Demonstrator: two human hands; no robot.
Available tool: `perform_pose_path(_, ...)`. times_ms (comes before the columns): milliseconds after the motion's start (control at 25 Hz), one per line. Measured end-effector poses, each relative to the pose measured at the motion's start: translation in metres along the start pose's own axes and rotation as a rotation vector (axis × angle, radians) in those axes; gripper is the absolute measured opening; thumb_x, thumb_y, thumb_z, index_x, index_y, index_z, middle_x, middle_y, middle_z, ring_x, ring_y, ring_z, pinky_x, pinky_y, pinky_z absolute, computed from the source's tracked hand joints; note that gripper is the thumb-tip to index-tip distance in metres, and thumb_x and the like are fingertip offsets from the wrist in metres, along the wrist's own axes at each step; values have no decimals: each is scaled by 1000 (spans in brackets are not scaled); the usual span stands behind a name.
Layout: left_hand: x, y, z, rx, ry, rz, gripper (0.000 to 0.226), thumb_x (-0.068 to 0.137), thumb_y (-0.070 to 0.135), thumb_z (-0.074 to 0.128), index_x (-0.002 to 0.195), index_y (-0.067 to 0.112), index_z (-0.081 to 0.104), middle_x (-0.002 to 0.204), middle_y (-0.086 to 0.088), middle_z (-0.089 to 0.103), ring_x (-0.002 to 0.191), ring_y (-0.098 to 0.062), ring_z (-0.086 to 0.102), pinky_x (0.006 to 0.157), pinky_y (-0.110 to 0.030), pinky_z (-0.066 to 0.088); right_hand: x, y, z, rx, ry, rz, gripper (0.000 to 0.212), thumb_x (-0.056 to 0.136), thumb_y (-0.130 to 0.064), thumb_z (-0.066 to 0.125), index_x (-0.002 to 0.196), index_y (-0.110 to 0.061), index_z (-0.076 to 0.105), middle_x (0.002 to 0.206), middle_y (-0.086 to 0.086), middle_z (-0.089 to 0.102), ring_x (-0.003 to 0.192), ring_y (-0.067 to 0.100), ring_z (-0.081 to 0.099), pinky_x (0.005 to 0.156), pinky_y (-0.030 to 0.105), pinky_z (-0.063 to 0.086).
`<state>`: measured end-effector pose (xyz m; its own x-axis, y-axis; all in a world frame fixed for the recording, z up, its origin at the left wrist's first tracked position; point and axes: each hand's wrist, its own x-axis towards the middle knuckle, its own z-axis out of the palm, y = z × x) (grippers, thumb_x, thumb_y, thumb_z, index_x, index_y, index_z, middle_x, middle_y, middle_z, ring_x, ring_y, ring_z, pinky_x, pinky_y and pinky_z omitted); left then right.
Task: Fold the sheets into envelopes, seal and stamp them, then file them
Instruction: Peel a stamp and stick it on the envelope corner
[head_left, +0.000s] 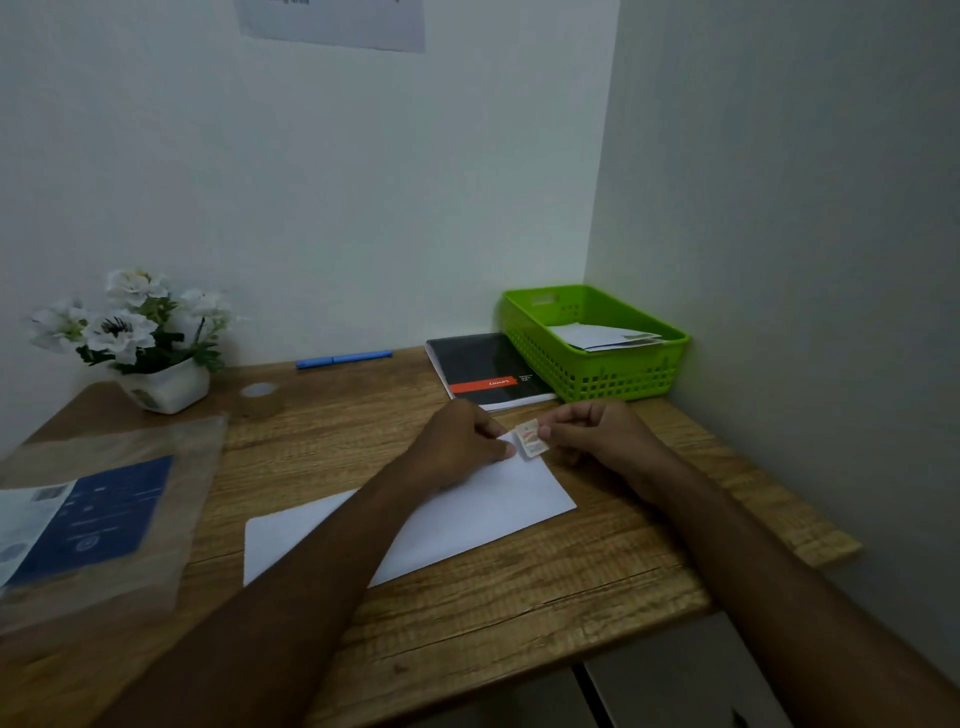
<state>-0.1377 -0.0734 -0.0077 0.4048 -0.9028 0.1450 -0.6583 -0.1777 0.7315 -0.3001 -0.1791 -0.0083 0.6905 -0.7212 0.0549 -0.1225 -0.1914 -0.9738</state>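
Stamp (530, 441) is pinched in right hand (597, 441) grip; envelope (467, 514) corner is pressed by left hand (457, 447), frame centre. Crooked sticking is risked if envelope slips.

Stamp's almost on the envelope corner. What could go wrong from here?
The stamp is pinched by the right hand at the very corner of the envelope, so it may land crooked or overhang the edge. Only the left hand steadies the envelope; it might slide when pressed.
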Motion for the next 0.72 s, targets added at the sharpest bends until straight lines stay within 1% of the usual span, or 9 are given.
perform_pose_path(40, -1, 0, -1, -37, 26, 15, 11, 80, 19, 73, 89, 14, 74, 75, 5, 67, 69, -5, 59, 61, -21, 46, 1, 1, 2, -9, 1, -6, 8, 82, -6, 74, 89, -10, 75, 68, 1, 74, 54, 3, 61, 49, 14, 46)
perform_pose_path(80, -1, 0, -2, -64, 53, 25, 11, 81, 16, 71, 90, 11, 75, 78, 1, 69, 70, -7, 61, 61, -21, 46, 1, 2, 4, -13, 9, -14, 8, 82, -6, 74, 89, -8, 75, 65, -1, 73, 52, 2, 60, 48, 13, 45)
perform_pose_path(160, -2, 1, -3, -92, 94, 40, 12, 82, 13, 69, 89, 6, 75, 85, -6, 72, 77, -15, 65, 69, -29, 51, 2, 4, 8, -25, 45, -37, 9, 80, -6, 76, 89, -4, 75, 65, -1, 73, 53, 3, 62, 47, 12, 45)
perform_pose_path(240, -3, -1, -3, -103, 114, 55, 11, 82, 13, 69, 88, 6, 76, 86, -7, 73, 79, -19, 66, 72, -34, 52, 2, 5, 12, -40, 84, -57, 12, 78, -8, 78, 89, -3, 76, 71, 4, 74, 60, 9, 64, 49, 14, 47)
perform_pose_path(320, -4, -4, -3, -130, 125, 69, 10, 82, 13, 69, 87, 8, 77, 83, -6, 73, 77, -16, 67, 70, -32, 53, 1, 5, 14, -35, 96, -75, 11, 77, -9, 80, 86, -5, 76, 74, 6, 75, 66, 16, 65, 53, 16, 50)
perform_pose_path(440, -3, -7, -4, -188, 141, 71, 9, 83, 11, 68, 86, 13, 76, 79, -2, 72, 64, -2, 64, 63, -25, 53, 1, 6, 16, -40, 109, -93, 12, 75, -10, 81, 86, -6, 76, 77, 8, 76, 69, 20, 65, 55, 18, 51)
perform_pose_path(560, -3, -8, -4, -206, 144, 70, 10, 83, 10, 67, 87, 12, 76, 77, -3, 72, 57, 4, 61, 57, -18, 50, 3, 7, 18, -68, 133, -113, 12, 75, -13, 81, 85, -6, 77, 74, 6, 75, 64, 13, 65, 53, 17, 50)
perform_pose_path(640, -3, -6, -4, -209, 141, 76, 11, 84, 9, 67, 88, 10, 76, 77, -3, 71, 58, 3, 60, 55, -16, 49, 4, 8, 19, -88, 148, -122, 10, 75, -14, 82, 83, -9, 77, 74, 4, 75, 63, 9, 66, 54, 19, 50)
perform_pose_path(720, -4, -5, -3, -209, 140, 84, 11, 83, 7, 66, 89, 8, 76, 77, -5, 71, 60, -1, 60, 58, -18, 48, 5, 9, 20, -80, 158, -137, 6, 75, -13, 82, 79, -11, 77, 72, 4, 75, 57, 5, 63, 52, 19, 49)
